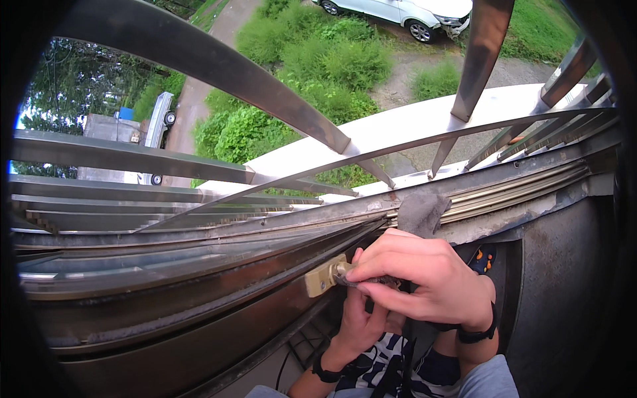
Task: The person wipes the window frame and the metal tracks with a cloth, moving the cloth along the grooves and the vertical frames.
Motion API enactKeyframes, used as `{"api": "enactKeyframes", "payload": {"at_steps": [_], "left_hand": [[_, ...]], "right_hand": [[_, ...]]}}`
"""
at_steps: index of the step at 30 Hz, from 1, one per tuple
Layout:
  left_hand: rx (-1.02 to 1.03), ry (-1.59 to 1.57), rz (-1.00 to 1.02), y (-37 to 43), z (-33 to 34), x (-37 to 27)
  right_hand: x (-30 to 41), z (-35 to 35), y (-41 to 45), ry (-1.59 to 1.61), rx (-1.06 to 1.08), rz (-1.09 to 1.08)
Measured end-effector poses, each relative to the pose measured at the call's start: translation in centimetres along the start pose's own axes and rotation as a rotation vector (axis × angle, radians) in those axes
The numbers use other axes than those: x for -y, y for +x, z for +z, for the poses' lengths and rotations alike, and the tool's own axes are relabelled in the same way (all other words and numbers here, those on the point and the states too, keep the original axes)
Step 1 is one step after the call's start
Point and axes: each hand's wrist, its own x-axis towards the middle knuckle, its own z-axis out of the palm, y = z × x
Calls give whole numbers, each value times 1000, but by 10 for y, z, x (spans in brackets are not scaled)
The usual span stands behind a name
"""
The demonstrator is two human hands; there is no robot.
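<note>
My right hand [423, 273] pinches a dark grey cloth [380, 280] against the metal window latch [326, 278], which is fixed to the brown frame of a sliding window [189, 318]. Just beneath it, my left hand [359, 316] is raised near the latch, partly hidden by the right hand; its fingertips and what they touch cannot be made out fully. A grey cloth [422, 214] lies bunched over the window track [507, 191], directly beyond my right hand. Whether it joins the cloth in my fingers is hidden.
Metal security bars [298, 114] stand outside the window, with a flat white-lit crossbar [413, 119] between them. To the right is a dark panel [562, 268]. Dark footwear with orange parts [483, 258] shows below the sill. Outside are plants and a white car [398, 12].
</note>
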Motion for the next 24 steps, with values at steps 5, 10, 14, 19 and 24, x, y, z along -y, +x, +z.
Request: {"api": "enactKeyframes", "payload": {"at_steps": [5, 10, 14, 19, 24], "left_hand": [[4, 169, 103, 5, -3, -4], [11, 27, 39, 3, -3, 9], [-17, -44, -59, 4, -4, -5], [100, 73, 24, -1, -6, 8], [48, 13, -47, 1, -7, 2]], "right_hand": [[1, 6, -2, -184, -44, -132], [6, 15, 3, -284, -74, -190], [10, 5, -3, -323, 69, -182], [6, 11, -1, -314, 16, -183], [7, 11, 1, -275, -34, -169]]}}
